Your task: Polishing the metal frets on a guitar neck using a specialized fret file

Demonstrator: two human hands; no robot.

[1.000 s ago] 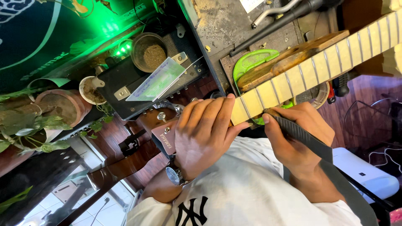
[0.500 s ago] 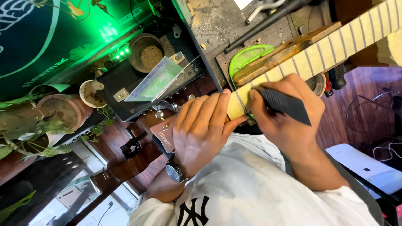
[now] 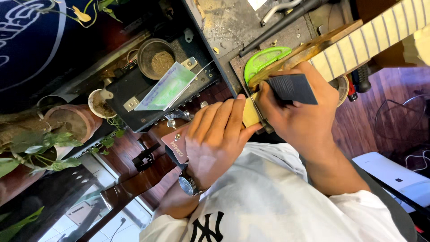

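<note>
A pale wooden guitar neck (image 3: 358,45) with metal frets runs from the upper right down to the middle. My left hand (image 3: 212,145), with a wristwatch (image 3: 188,184) on it, grips the neck's near end, fingers laid over it. My right hand (image 3: 300,114) sits right beside it on the neck and holds a dark grey ribbed pad (image 3: 293,87) against the wood. The two hands almost touch. A brown wooden piece (image 3: 309,47) lies along the neck's far side.
A green plastic piece (image 3: 264,58) lies behind the hands on a worn bench (image 3: 228,22). A black case (image 3: 134,89) carries a greenish clear sheet (image 3: 165,87) and a bowl (image 3: 156,58). Plant pots (image 3: 67,125) stand left; a white device (image 3: 394,172) lies lower right.
My right hand has slid along the neck toward my left hand, and the dark pad now shows at its fingers. My left hand has kept its grip on the neck's end.
</note>
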